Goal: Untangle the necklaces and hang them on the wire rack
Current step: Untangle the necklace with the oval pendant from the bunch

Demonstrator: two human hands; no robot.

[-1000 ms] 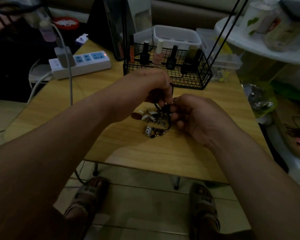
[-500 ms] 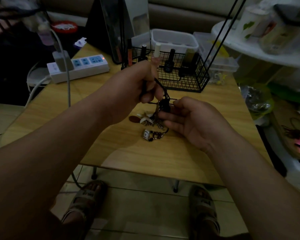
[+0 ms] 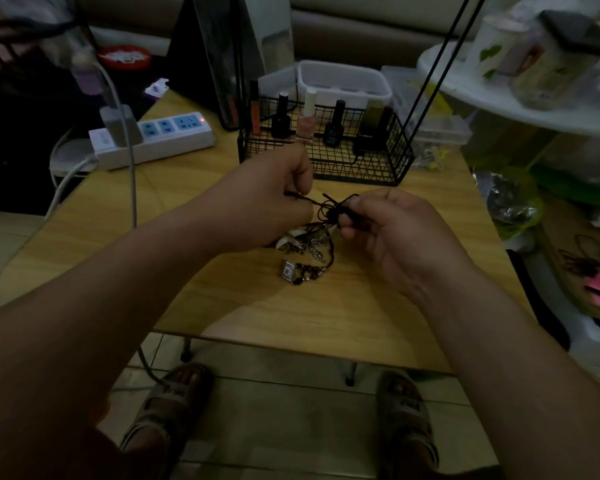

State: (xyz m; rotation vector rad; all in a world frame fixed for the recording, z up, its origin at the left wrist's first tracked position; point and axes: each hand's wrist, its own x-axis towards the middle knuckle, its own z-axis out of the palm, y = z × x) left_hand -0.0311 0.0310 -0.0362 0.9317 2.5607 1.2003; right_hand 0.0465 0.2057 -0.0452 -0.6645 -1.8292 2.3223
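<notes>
1. A black wire basket (image 3: 357, 161) of nail polish bottles (image 3: 306, 114) is standing just behind the hands, a power strip (image 3: 160, 136) lying to its left.
2. The left hand (image 3: 274, 199) and right hand (image 3: 392, 230) are each pinching a knotted dark cord (image 3: 329, 207) taut.
3. The tangled necklaces (image 3: 303, 252) are lying on the tabletop (image 3: 291, 317) beneath.

— What are you holding?
— You pinch a dark cord (image 3: 321, 204) between your left hand (image 3: 274, 199) and right hand (image 3: 388, 233), just above the wooden table (image 3: 378, 306); it loops into a knot by your right fingertips (image 3: 349, 221).
— And beneath?
— The necklaces (image 3: 305, 252) lie tangled on the table under your hands. A black wire basket (image 3: 392, 157) of bottles stands behind, a power strip (image 3: 153, 138) to its left.
</notes>
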